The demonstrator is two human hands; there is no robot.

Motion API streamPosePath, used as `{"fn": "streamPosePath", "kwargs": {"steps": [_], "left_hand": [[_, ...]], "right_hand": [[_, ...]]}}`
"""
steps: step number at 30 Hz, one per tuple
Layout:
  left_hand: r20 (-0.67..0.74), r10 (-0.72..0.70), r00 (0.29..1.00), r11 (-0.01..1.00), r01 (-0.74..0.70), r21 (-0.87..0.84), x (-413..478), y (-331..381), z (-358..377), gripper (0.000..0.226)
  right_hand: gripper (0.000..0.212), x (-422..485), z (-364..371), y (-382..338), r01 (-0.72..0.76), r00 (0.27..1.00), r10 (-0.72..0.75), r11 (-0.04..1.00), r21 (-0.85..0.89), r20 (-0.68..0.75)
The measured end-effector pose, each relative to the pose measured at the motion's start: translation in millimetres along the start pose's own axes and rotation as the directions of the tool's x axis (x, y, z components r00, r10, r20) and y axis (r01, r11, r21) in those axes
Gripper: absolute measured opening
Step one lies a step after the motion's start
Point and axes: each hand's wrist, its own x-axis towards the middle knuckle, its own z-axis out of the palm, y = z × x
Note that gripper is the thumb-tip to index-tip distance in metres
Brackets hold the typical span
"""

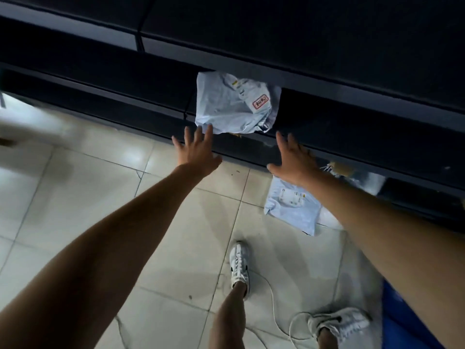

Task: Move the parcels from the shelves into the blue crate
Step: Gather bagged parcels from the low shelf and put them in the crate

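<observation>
You're reaching in for a pickup: your left hand (198, 151) and right hand (295, 162) are both spread wide and hold nothing. They flank the lower edge of the pale parcel (235, 104), which overhangs the dark shelf (352, 139). Next, I'd say, clasp its two sides, lift it clear and carry it down to the blue crate (407, 323) at your right.

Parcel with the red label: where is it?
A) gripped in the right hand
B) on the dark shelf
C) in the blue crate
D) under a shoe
B: the parcel lies on the shelf; the left hand and right hand are open, holding nothing.
</observation>
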Motion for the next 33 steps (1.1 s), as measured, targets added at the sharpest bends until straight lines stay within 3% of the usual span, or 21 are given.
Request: {"fn": "streamPosePath", "kwargs": {"steps": [5,8,10,14,17,23,28,33], "left_hand": [[-0.059,-0.017,0.998,0.999,0.015,-0.036,99,-18,4,0.108],[-0.047,0.018,0.999,0.996,-0.013,0.093,148,-17,7,0.126],[-0.024,0.065,0.998,0.989,-0.061,0.133,173,-11,7,0.136],[0.063,0.079,0.995,0.997,-0.080,0.013,197,-4,27,0.144],[0.053,0.062,0.997,0.991,-0.055,-0.122,189,2,57,0.135],[-0.164,0.110,0.980,0.989,-0.125,-0.080,139,29,78,0.085],[-0.171,0.223,0.960,0.971,-0.234,-0.045,87,93,88,0.066],[-0.224,0.407,0.885,0.906,-0.422,-0.022,30,194,111,0.051]], "right_hand": [[0.104,92,5,10,0.073,0.989,-0.061,0.994,0.086,-0.135],[0.122,136,12,13,0.135,0.987,-0.125,0.986,0.101,-0.098],[0.128,160,13,13,0.165,0.985,-0.149,0.964,0.207,-0.093],[0.135,198,29,9,0.153,0.988,-0.140,0.951,0.269,-0.066],[0.130,200,64,7,0.118,0.992,-0.107,0.965,0.235,-0.061],[0.096,149,86,29,0.125,0.971,-0.069,0.962,0.244,-0.227],[0.109,82,92,84,-0.012,0.948,0.112,0.948,0.319,-0.297],[0.114,3,104,189,-0.166,0.960,0.233,0.919,0.356,-0.155]]}}
